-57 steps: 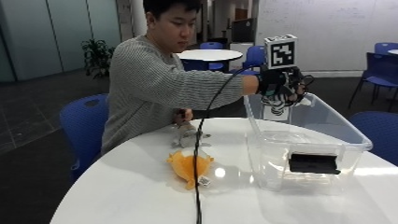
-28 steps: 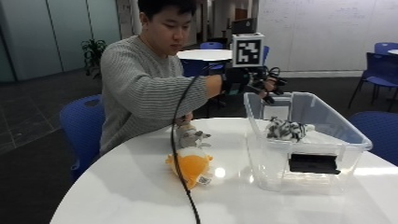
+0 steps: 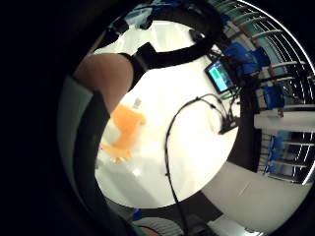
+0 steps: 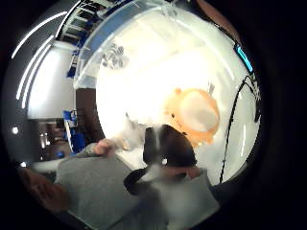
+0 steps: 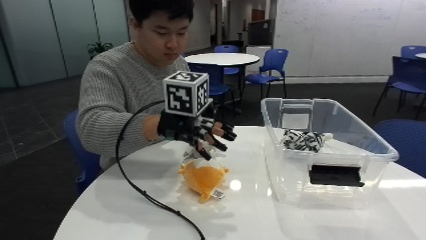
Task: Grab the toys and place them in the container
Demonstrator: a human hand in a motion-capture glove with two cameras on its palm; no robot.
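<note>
Outside view: right hand (image 5: 196,134), fingers spread and holding nothing, hovers above the orange toy (image 5: 202,180) on the desk (image 5: 133,210). A hasty grab risks knocking it off. Striped toy (image 5: 303,140) lies inside the container (image 5: 373,145).

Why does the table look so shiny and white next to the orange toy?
Outside view: ceiling light glares off the white table beside the orange toy. Thumb side palm view: the glare washes out the table and the clear container, and the toy looks blurry.

Toy (image 5: 303,140) in container (image 5: 346,187), right of plush (image 5: 202,179)
</note>
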